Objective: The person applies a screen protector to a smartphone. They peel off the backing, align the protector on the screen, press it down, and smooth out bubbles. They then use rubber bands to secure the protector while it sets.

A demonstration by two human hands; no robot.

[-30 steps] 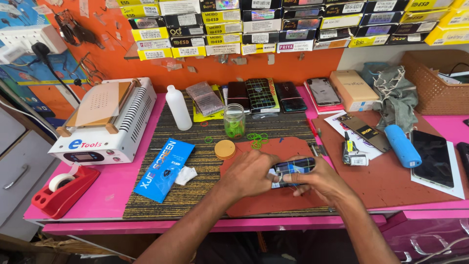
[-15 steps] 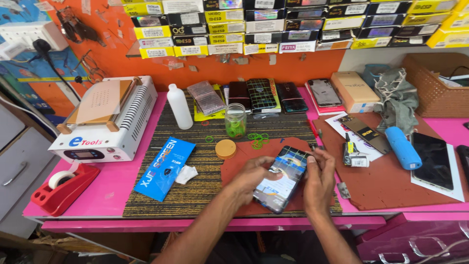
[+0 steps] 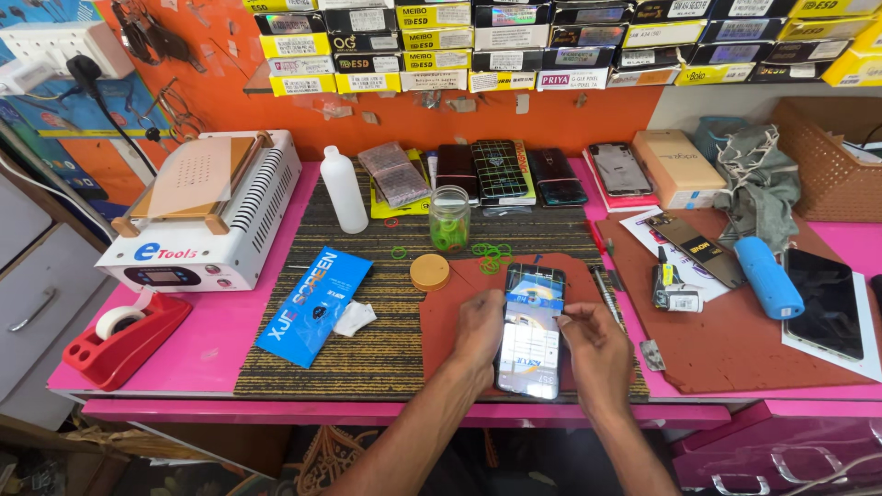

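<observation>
Smartphone on the red work mat.
My left hand [image 3: 478, 326] and right hand [image 3: 595, 347] are clamping the smartphone [image 3: 530, 331] by its edges on the red mat [image 3: 450, 321]; behind, a glass jar [image 3: 449, 219] is holding green rubber bands.

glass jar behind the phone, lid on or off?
Off. The glass jar stands upright with an open mouth, green bands inside; a round tan lid lies flat on the mat beside it.

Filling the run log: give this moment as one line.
left hand: steadies phone | right hand: pinches blue strip on phone | phone: flat on red mat
</observation>
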